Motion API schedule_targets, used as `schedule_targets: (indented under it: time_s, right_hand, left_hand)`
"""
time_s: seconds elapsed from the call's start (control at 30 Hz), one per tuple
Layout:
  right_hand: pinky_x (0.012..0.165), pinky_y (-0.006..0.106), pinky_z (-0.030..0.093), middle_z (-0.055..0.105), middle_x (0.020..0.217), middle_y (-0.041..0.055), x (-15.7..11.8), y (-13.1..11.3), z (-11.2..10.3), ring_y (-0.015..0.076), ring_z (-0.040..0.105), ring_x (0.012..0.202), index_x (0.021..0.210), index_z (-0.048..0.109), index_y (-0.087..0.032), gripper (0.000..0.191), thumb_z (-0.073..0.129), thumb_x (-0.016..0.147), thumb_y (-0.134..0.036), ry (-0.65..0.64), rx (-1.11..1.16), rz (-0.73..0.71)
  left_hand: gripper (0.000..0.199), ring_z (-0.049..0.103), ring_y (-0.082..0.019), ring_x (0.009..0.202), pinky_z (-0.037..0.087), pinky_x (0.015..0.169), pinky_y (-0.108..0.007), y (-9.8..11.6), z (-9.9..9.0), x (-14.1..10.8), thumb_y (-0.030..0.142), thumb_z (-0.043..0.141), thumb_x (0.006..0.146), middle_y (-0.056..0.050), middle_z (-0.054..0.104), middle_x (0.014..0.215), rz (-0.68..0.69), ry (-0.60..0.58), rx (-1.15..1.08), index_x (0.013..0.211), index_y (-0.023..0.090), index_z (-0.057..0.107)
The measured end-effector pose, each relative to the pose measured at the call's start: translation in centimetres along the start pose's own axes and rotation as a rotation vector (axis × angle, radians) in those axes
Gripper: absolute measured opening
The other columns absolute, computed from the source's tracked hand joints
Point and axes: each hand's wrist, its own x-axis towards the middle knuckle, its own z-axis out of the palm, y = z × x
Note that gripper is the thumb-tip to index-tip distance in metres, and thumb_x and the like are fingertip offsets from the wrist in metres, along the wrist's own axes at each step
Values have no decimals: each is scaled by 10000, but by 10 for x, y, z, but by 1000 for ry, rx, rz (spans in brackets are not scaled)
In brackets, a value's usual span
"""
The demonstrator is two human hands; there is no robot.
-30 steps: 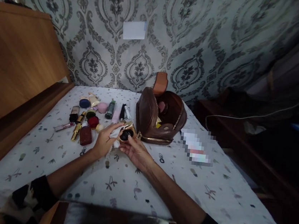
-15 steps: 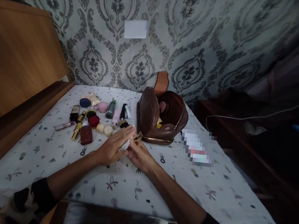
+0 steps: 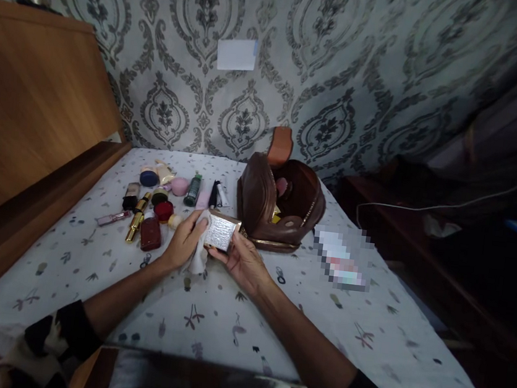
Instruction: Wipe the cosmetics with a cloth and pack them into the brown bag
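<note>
My right hand (image 3: 248, 261) grips a square compact (image 3: 221, 233) with a silvery textured face and gold edges, held above the table in front of the bag. My left hand (image 3: 185, 240) is closed on a white wipe (image 3: 199, 259), which hangs below its fingers and touches the compact's left edge. Just behind the compact stands an open brown cosmetic bag (image 3: 258, 200), its zip undone. To the left of my hands lie a dark red bottle (image 3: 150, 233), a red jar (image 3: 163, 211) and gold lipsticks (image 3: 135, 225).
Behind them are a green bottle (image 3: 192, 189), a pink container (image 3: 179, 185), a blue-lidded jar (image 3: 149, 177) and several tubes. A blurred-out flat object (image 3: 339, 257) lies right of the bag. A wooden cabinet (image 3: 38, 119) borders the left side; patterned wall behind.
The compact, hidden behind my left hand before, now shows its silvery face. My left hand has moved left to its edge, with the wipe hanging in view.
</note>
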Motion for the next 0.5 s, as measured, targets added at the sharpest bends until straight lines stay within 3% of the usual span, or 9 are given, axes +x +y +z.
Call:
schedule_targets:
  time_s: [0.13, 0.27, 0.4, 0.5]
  right_hand:
    - [612, 236, 606, 751, 893, 39, 6, 5, -9, 131, 701, 683, 998, 679, -176, 311, 758, 804, -406, 139, 3, 23]
    - [519, 219, 578, 730, 801, 31, 7, 13, -12, 119, 661, 595, 999, 649, -179, 326, 704, 843, -460, 122, -63, 41]
    - [521, 229, 564, 713, 789, 19, 2, 16, -4, 127, 654, 610, 1022, 626, -193, 389, 650, 858, -544, 59, -93, 65]
    - [489, 224, 538, 695, 741, 21, -3, 17, 4, 134, 647, 590, 1011, 630, -178, 442, 572, 887, -598, 24, -102, 206]
  left_hand:
    - [280, 493, -133, 687, 406, 647, -237, 3, 0, -4, 389, 389, 986, 20, 537, 734, 42, 93, 157, 848, 188, 527]
    - [246, 471, -133, 635, 371, 623, -248, 6, 3, -11, 319, 386, 979, 33, 491, 666, 113, 34, 288, 781, 208, 479]
    - [215, 592, -189, 893, 440, 824, -304, 5, 10, -16, 302, 372, 986, -51, 626, 930, 173, 58, 318, 997, 190, 554]
    - [326, 560, -234, 1167, 397, 1010, -365, 1, 14, -16, 334, 384, 988, -116, 618, 1215, 122, 41, 296, 1230, 170, 530]
